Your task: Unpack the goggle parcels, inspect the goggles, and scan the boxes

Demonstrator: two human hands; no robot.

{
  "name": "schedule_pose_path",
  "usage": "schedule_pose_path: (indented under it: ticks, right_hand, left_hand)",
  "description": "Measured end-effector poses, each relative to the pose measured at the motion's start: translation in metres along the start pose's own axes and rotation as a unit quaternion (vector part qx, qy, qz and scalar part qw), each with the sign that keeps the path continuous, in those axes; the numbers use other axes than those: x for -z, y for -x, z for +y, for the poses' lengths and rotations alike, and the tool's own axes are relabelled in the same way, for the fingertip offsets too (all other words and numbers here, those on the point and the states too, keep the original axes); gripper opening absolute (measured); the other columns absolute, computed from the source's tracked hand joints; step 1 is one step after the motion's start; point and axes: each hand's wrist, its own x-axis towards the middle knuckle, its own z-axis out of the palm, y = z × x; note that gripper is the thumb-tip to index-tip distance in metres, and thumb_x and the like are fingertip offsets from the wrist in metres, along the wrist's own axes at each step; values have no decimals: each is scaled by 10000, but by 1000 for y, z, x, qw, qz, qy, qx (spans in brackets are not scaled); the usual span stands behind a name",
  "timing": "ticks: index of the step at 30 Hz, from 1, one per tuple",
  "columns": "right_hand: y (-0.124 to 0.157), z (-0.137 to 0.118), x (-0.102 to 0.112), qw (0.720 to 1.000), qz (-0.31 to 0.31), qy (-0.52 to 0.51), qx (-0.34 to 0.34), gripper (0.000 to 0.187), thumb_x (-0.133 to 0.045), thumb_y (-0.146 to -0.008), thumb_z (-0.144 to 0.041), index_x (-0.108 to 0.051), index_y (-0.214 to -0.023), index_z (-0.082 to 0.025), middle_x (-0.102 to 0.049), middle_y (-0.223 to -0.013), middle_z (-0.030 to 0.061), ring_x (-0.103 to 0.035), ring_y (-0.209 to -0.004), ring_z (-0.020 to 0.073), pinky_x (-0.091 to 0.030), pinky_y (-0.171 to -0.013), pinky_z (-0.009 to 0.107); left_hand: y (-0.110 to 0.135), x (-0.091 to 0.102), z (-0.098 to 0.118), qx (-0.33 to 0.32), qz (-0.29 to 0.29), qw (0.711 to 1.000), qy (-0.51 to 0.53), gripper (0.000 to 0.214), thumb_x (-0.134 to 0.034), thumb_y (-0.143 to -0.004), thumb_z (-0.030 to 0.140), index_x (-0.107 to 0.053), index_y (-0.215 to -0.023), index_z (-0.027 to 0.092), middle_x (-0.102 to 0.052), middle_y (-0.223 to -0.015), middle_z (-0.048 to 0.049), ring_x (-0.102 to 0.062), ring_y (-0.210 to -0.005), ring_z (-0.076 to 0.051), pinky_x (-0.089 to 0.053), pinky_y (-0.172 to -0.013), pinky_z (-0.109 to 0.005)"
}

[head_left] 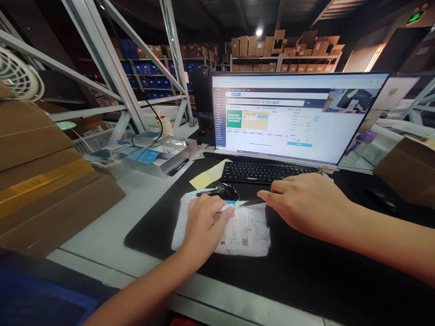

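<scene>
A white plastic mailing bag (260, 233) with a printed label lies on the black desk mat, torn along its far edge, where black inner plastic and a bit of blue show. My left hand (207, 222) rests over the bag, thumb and fingers closed on the plastic beside the tear. To the right, my right hand (306, 201) is closed at the fingertips. A thin dark strip of plastic stretches from the tear to those fingertips; exactly how they grip it is partly hidden.
Behind the bag are a yellow paper (209, 175), a black keyboard (265, 172) and a lit monitor (272, 131). A metal tray (166, 158) of small packets stands left, near a large cardboard box (50, 181). A mouse (382, 199) and another box (408, 170) are right.
</scene>
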Motion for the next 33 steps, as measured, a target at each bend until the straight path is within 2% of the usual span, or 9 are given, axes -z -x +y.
schedule_pose_path:
  ticks: [5,7,10,14,21,28,33]
  right_hand:
    - [13,8,5,999,-15,31,37,231,-603,-840,-115,-745,-1003,-198,-634,-676,17,-574,-575,159,-208,-531,334]
    - [20,12,5,999,-10,39,21,239,-602,-835,-112,-744,-1005,-202,-631,-675,17,-559,-571,153,-220,-532,336]
    - [25,13,3,999,21,41,-19,274,-542,-909,-142,-736,-1087,-219,-648,-704,20,-550,-584,152,-219,-531,337]
    - [16,6,-1,998,47,20,-22,289,-504,-945,-138,-740,-1095,-212,-661,-713,29,-562,-603,148,-228,-541,331]
    - [-6,-5,-7,1000,6,-17,12,250,-580,-904,-133,-750,-1077,-194,-691,-754,47,-632,-639,169,-257,-536,324]
    - [-11,-1,4,997,-38,-9,72,254,-564,-925,-136,-744,-1104,-160,-692,-757,50,-640,-648,185,-293,-532,328]
    - [-5,-2,5,996,5,10,92,220,-557,-927,-131,-749,-1033,-148,-661,-709,35,-608,-593,170,-293,-524,326]
  left_hand:
    - [-6,2,0,20,-16,999,20,328,-520,-943,391,-573,-666,223,-577,-671,10,-507,-758,-208,-345,-771,-376]
    - [-8,2,0,21,-16,999,21,327,-513,-940,390,-573,-664,226,-576,-667,10,-507,-755,-207,-354,-771,-373]
    - [-8,1,-1,18,-15,1000,18,348,-512,-937,404,-539,-642,222,-556,-641,11,-493,-734,-204,-350,-757,-367]
    - [-8,1,0,15,-15,1000,12,359,-513,-937,414,-529,-636,218,-549,-637,10,-491,-726,-200,-345,-749,-366]
    - [-5,4,2,8,-15,1000,11,344,-506,-945,413,-567,-665,224,-568,-657,2,-502,-731,-202,-355,-742,-368]
    - [-3,5,2,-8,-19,1000,20,350,-501,-959,403,-568,-666,225,-562,-644,4,-500,-717,-198,-363,-738,-370]
    - [-1,5,2,-8,-14,999,34,320,-524,-951,387,-595,-686,222,-576,-664,9,-512,-733,-195,-355,-764,-369]
